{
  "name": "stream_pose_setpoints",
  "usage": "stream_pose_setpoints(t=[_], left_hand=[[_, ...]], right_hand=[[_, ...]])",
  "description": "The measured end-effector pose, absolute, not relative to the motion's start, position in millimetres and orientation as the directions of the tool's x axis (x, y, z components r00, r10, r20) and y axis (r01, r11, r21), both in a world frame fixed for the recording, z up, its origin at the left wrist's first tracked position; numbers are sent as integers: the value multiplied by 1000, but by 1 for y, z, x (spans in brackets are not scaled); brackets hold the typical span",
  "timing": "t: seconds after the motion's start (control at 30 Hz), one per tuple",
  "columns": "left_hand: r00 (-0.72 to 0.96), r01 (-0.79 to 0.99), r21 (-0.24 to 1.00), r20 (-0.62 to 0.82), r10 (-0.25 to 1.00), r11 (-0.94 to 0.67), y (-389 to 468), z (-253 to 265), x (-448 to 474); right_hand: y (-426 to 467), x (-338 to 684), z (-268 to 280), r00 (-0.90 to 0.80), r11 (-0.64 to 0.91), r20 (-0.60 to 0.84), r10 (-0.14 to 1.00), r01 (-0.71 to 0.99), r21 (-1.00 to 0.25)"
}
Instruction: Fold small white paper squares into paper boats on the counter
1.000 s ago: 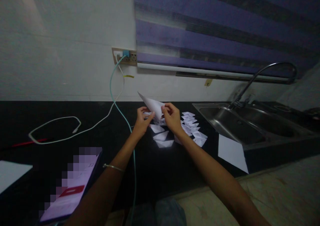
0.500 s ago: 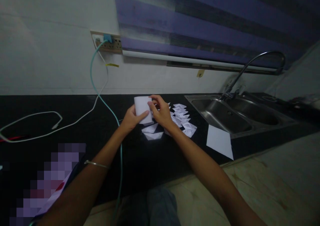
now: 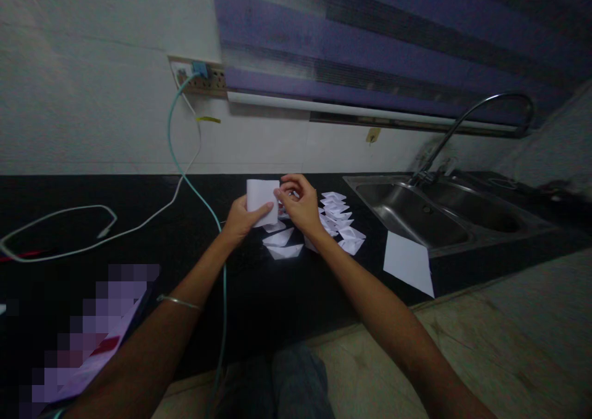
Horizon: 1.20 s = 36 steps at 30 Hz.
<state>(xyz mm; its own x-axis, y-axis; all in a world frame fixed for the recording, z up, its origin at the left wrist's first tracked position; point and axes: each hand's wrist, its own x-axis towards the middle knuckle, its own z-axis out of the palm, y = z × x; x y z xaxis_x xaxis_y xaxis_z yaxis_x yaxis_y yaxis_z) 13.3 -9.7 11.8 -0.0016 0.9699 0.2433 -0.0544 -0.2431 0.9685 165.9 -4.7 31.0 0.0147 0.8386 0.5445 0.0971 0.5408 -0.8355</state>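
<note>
A folded white sheet of paper (image 3: pixel 261 194) is held up above the black counter. My left hand (image 3: pixel 239 220) grips it from the left, thumb flat across its front and the other fingers behind. At the paper's right edge, my right hand (image 3: pixel 302 208) has its thumb and forefinger pinched on the margin, while its other fingers curl loosely. Below and to the right lie several folded paper boats (image 3: pixel 285 252), some in a column (image 3: pixel 336 208); my right hand and forearm partly cover them.
A flat white sheet (image 3: pixel 407 262) lies by the counter's front edge, near the steel double sink (image 3: pixel 411 212) with its curved tap (image 3: pixel 446 136). A teal cable (image 3: pixel 203 198) runs from the wall socket (image 3: pixel 213 78) across the counter. A white cable (image 3: pixel 139 229) loops at the left.
The folded paper has shifted slightly left and now looks squarer. My right hand has drawn a little to the right, to the paper's edge. The boats lie as before.
</note>
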Motion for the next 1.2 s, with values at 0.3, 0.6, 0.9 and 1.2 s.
stream_pose_setpoints(t=[0.3,0.6,0.9,1.2], left_hand=[[10,-50,967,251,968,-251,-12,15,12],[18,-60,964,262,965,-260,-13,15,13],[30,-49,971,238,971,-236,-13,16,13],[58,-59,982,186,981,-182,-13,16,13]], right_hand=[[-3,166,33,40,522,523,851,29,-852],[-1,169,28,-61,421,421,905,-11,-907],[1,170,27,-44,423,424,904,-30,-906],[5,171,25,-42,489,488,872,8,-872]])
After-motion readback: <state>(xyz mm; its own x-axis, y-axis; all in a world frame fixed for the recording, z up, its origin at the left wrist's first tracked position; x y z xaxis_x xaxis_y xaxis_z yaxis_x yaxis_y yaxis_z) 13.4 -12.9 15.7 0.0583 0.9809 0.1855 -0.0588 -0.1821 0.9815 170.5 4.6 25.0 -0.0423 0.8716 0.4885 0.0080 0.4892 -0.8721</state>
